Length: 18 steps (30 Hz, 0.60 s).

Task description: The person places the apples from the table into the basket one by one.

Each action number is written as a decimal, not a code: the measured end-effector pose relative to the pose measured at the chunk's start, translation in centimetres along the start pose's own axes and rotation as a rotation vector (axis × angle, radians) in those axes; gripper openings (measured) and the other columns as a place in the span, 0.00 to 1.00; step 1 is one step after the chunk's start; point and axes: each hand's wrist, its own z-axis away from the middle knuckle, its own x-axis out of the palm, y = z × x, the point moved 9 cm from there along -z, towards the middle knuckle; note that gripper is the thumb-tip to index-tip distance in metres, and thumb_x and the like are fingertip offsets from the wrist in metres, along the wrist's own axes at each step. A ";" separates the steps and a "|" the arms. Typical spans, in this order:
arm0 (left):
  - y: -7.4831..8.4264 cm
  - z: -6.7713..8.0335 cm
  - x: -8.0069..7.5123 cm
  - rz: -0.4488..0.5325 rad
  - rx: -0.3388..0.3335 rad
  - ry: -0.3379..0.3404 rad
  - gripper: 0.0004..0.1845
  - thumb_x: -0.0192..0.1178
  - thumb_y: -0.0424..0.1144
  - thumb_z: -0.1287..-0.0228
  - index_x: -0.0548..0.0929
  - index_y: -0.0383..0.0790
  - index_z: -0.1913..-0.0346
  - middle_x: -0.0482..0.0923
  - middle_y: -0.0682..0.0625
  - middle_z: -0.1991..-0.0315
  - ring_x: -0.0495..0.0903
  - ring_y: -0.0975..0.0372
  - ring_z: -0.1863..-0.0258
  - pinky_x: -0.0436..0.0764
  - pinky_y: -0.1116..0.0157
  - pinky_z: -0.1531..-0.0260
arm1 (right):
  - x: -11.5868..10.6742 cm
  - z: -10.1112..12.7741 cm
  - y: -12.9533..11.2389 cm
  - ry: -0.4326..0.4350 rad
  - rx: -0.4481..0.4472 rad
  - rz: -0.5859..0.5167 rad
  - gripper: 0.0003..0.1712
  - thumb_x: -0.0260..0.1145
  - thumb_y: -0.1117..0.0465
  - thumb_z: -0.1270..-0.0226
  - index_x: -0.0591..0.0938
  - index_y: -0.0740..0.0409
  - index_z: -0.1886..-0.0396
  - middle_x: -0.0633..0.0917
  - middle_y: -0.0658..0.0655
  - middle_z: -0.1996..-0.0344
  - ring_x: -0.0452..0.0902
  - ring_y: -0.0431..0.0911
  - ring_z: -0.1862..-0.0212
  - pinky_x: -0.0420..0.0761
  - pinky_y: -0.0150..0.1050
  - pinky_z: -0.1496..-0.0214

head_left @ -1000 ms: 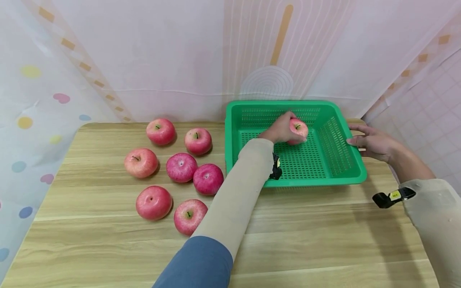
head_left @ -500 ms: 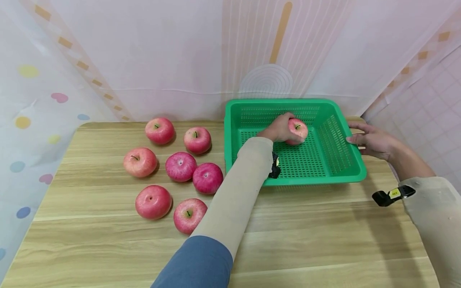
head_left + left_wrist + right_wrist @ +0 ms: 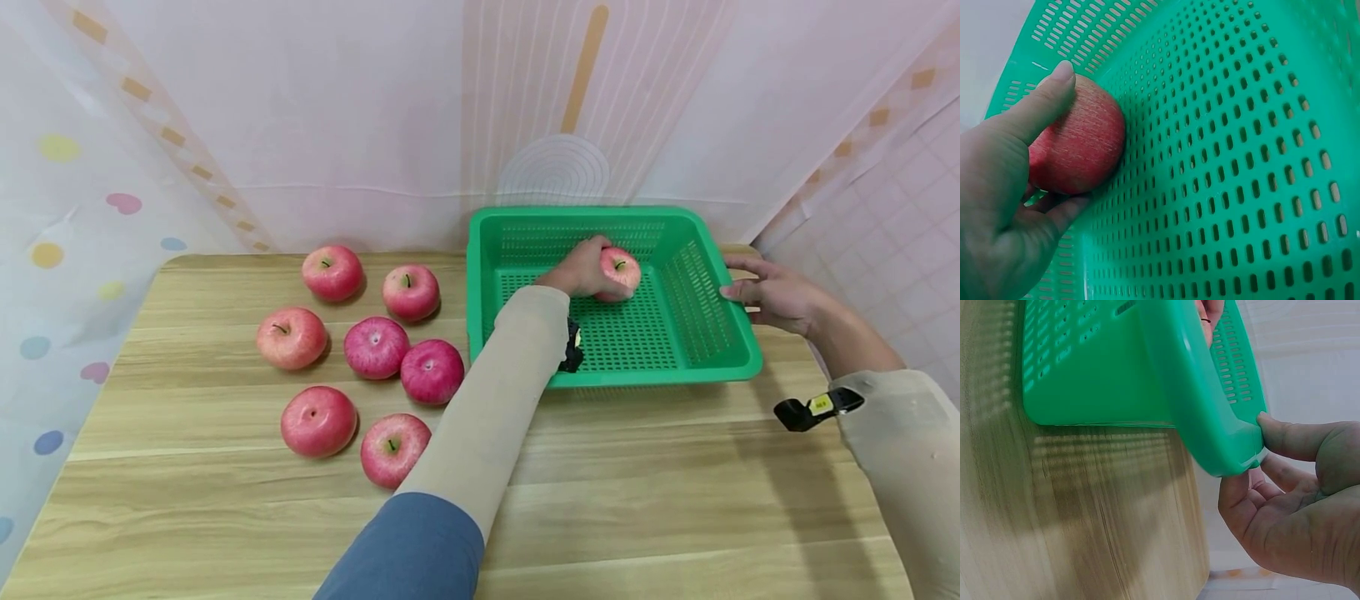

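Inside the green plastic basket [image 3: 615, 379], my left hand [image 3: 583, 268] grips a red apple [image 3: 621, 272]. The left wrist view shows the thumb across one side of this apple [image 3: 1088, 134] and fingers round the other; it sits against the perforated basket floor [image 3: 1210, 156]. At the basket's right side, my right hand [image 3: 776, 296] holds the rim. From the right wrist, the thumb presses the inner side of the rim [image 3: 1194, 394] while the fingers of the hand [image 3: 1304, 506] curl beneath it.
Left of the basket, several apples lie loose on the wooden table [image 3: 187, 483]. A dark pink apple [image 3: 432, 372] is nearest the basket, and another apple [image 3: 396, 450] lies beside my left forearm. A patterned curtain [image 3: 337, 125] hangs behind the table.
The head view has shifted very slightly. Both hands, the apple and the basket keep their places.
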 end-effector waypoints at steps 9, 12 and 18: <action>0.4 0.2 0.1 -0.099 0.019 -0.026 0.46 0.74 0.49 0.40 0.61 0.40 0.25 0.70 0.44 0.36 0.73 0.57 0.41 0.77 0.65 0.48 | 0.1 0.0 0.1 -0.007 0.003 -0.006 0.20 0.53 0.64 0.18 0.66 0.38 0.37 0.84 0.42 0.61 0.82 0.39 0.58 0.84 0.39 0.55; 0.5 0.3 0.0 -0.127 0.011 -0.027 0.47 0.73 0.51 0.40 0.60 0.41 0.24 0.67 0.45 0.34 0.71 0.58 0.40 0.77 0.66 0.48 | 0.1 -0.1 0.1 -0.007 0.002 -0.004 0.20 0.53 0.64 0.18 0.66 0.38 0.36 0.85 0.42 0.60 0.82 0.39 0.57 0.83 0.39 0.54; 1.0 0.4 -0.7 -0.180 0.020 -0.039 0.48 0.70 0.55 0.37 0.57 0.43 0.21 0.63 0.43 0.28 0.67 0.56 0.32 0.75 0.64 0.42 | 0.1 -0.2 0.1 -0.006 0.005 0.000 0.20 0.53 0.64 0.18 0.65 0.39 0.35 0.84 0.42 0.60 0.81 0.39 0.57 0.83 0.39 0.54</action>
